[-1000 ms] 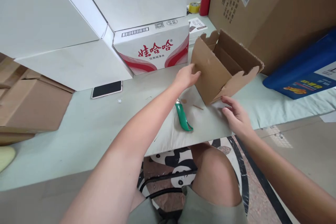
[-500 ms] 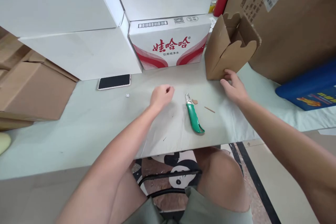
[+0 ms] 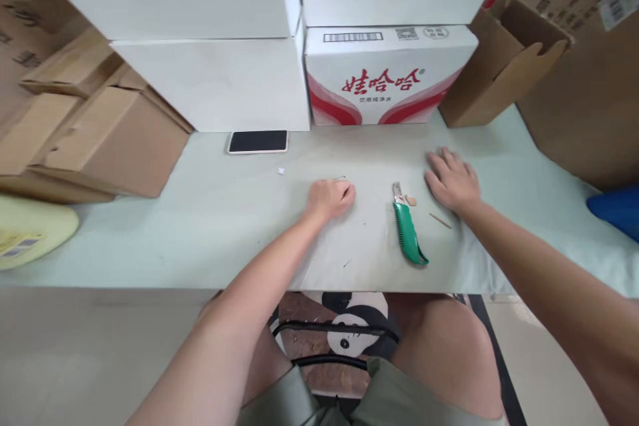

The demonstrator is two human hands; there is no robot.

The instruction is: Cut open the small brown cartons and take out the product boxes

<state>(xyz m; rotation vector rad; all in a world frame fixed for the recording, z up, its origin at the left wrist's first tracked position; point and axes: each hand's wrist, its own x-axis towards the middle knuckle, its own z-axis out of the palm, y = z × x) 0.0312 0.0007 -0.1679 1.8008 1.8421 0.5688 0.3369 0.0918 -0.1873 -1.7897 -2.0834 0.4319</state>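
My left hand (image 3: pixel 331 199) rests on the cloth-covered table (image 3: pixel 200 239), curled into a loose fist, and nothing shows in it. To its right lies a green utility knife (image 3: pixel 408 231), its metal blade end pointing away from me. Beside the blade end is a small brown cardboard scrap (image 3: pixel 411 201). My right hand (image 3: pixel 453 180) lies palm down with its fingers stretched out, right of the knife and holding nothing. A thin brown strip (image 3: pixel 440 220) lies just below that hand. Behind it stands an open-topped cardboard box (image 3: pixel 494 73), apart from the fingers.
A white-and-red water carton (image 3: pixel 389 90) stands at the back beside stacked white boxes (image 3: pixel 214 86). A phone (image 3: pixel 258 141) and a small white bit (image 3: pixel 280 171) lie at left. Brown cartons (image 3: pixel 120 140), a pale yellow container (image 3: pixel 34 229) and a blue container (image 3: pixel 616 210) flank the table.
My right hand has come away from the open-topped box and now lies flat on the table. The box sits farther back, against the water carton. The view has shifted left; my left hand remains curled.
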